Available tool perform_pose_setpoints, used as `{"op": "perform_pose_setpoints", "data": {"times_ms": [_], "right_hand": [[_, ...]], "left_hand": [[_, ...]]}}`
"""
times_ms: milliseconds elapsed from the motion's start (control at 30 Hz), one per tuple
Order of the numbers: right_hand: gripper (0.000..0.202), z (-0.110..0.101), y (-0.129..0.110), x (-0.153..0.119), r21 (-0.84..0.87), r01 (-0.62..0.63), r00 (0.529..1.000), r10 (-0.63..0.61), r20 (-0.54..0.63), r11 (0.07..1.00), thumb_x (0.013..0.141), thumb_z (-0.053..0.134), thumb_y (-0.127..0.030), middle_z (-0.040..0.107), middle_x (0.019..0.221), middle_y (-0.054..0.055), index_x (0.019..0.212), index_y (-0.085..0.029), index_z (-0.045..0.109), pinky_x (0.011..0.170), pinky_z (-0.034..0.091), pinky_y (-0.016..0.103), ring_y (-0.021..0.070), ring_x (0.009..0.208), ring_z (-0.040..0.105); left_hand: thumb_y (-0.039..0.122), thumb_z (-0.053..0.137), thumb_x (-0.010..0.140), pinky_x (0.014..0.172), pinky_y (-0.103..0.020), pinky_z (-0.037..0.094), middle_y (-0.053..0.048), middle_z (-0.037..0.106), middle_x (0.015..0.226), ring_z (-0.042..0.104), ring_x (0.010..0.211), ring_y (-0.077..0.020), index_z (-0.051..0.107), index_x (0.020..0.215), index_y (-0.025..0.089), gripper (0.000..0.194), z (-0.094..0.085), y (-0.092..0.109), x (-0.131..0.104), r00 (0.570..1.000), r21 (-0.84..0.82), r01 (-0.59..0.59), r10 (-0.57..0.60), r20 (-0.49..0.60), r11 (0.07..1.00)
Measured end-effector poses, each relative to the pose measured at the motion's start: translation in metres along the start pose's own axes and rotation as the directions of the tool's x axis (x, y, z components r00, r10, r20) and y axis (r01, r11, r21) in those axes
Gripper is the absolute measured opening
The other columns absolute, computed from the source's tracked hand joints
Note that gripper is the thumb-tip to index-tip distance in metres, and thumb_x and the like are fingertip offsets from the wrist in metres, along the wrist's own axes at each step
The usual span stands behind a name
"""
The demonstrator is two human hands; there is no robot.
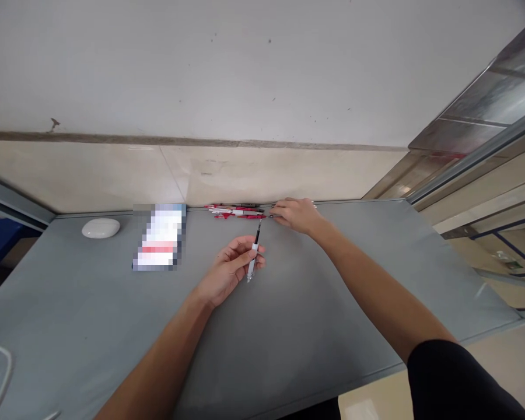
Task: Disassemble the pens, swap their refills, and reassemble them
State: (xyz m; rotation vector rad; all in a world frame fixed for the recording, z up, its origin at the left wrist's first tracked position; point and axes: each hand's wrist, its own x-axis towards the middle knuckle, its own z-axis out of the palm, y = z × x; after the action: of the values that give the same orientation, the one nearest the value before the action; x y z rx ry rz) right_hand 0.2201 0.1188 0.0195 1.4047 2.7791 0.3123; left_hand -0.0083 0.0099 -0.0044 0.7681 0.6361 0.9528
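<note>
Between the thumb and fingers of my left hand [234,265] is a partly assembled pen [252,261], held nearly upright over the table. Its lower barrel is white with a clear end, and a thin dark refill sticks out at the top. Along the table's back edge lies a row of pen parts [236,211], red, white and dark. At the right end of that row my right hand [295,214] reaches down with bent fingers drawn together. Small slim parts show around those fingertips, but what they grip is mostly hidden.
The grey tabletop [310,326] meets a tiled, white-painted wall [245,76] at the back. A blurred phone [160,238] and a white rounded case [100,228] lie at the left. A white cable [6,373] curves in at the lower left.
</note>
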Motion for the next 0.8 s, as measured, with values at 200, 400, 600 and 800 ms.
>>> {"op": "perform_pose_setpoints", "data": {"times_ms": [200,400,600,800], "right_hand": [[0.033,-0.001,0.001,-0.001,0.013,-0.016,1.000,0.016,-0.007,1.000,0.097,0.038,-0.037,0.070,0.112,0.005,0.113,-0.029,0.066,0.055,0.030,0.027,0.0202,0.101,0.060],[0.032,-0.007,0.001,-0.004,0.052,-0.073,0.997,0.075,-0.032,0.996,0.095,0.041,-0.038,0.070,0.113,0.004,0.112,-0.029,0.067,0.055,0.032,0.028,0.0209,0.101,0.061],[0.027,-0.024,-0.010,-0.016,0.463,-0.150,0.958,0.245,-0.150,0.873,0.088,0.055,-0.043,0.071,0.110,-0.001,0.108,-0.033,0.069,0.065,0.043,0.029,0.0170,0.087,0.065],[0.023,-0.031,-0.042,-0.038,0.899,-0.045,0.923,0.362,-0.129,0.436,0.082,0.063,-0.041,0.072,0.104,0.001,0.100,-0.031,0.072,0.067,0.052,0.029,0.0184,0.092,0.067]], "left_hand": [[0.024,0.068,0.083,0.085,-0.031,0.049,-0.002,0.068,0.097,0.064,0.082,-0.0130,0.063,0.104,0.023,0.022,0.002,0.001,0.000,1.000,0.009,0.003,-0.003,-0.007,1.000],[0.025,0.070,0.081,0.085,-0.032,0.050,-0.002,0.068,0.097,0.064,0.082,-0.0135,0.063,0.104,0.023,0.024,0.003,0.002,-0.001,1.000,-0.003,0.010,-0.010,-0.018,1.000],[0.026,0.070,0.081,0.085,-0.034,0.052,-0.002,0.068,0.098,0.064,0.082,-0.0138,0.061,0.105,0.023,0.026,0.001,0.001,-0.001,1.000,0.019,-0.001,0.002,-0.022,1.000],[0.027,0.071,0.081,0.083,-0.032,0.052,-0.003,0.069,0.098,0.065,0.081,-0.0129,0.060,0.106,0.022,0.028,0.003,0.002,0.000,0.999,0.078,-0.024,0.027,-0.043,0.997]]}}
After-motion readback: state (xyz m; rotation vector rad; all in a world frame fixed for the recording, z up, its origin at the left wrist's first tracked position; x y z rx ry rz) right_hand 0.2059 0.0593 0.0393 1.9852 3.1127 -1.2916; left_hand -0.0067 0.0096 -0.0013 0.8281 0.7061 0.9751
